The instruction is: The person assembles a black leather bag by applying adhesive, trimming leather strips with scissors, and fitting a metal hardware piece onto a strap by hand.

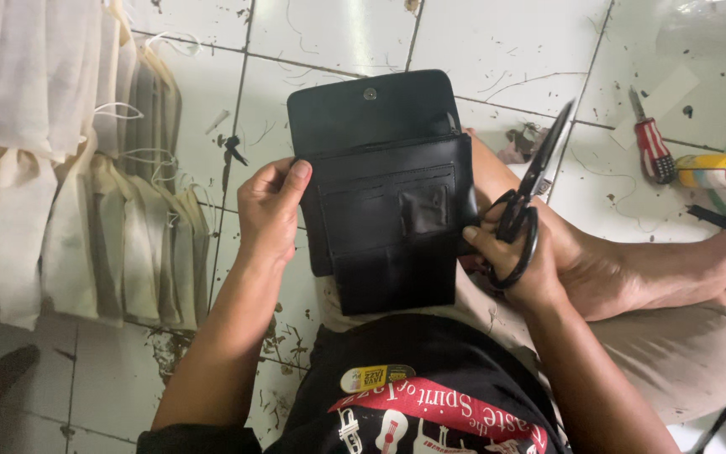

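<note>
Above the lap, both hands pinch an open black wallet (388,193), the right hand (514,252) also gripping black scissors (531,189).

black wallet (388,197) | open, flap up toward 12 | black scissors (531,193) | closed, tips toward 1, at wallet's 3

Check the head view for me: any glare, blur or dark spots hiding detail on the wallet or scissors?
Head view: the open black leather wallet is sharp but dark, its pockets low in contrast; the black-handled scissors in the right hand are crisp; soft glare streaks the white floor tiles at the top; the left hand is evenly lit.
</note>
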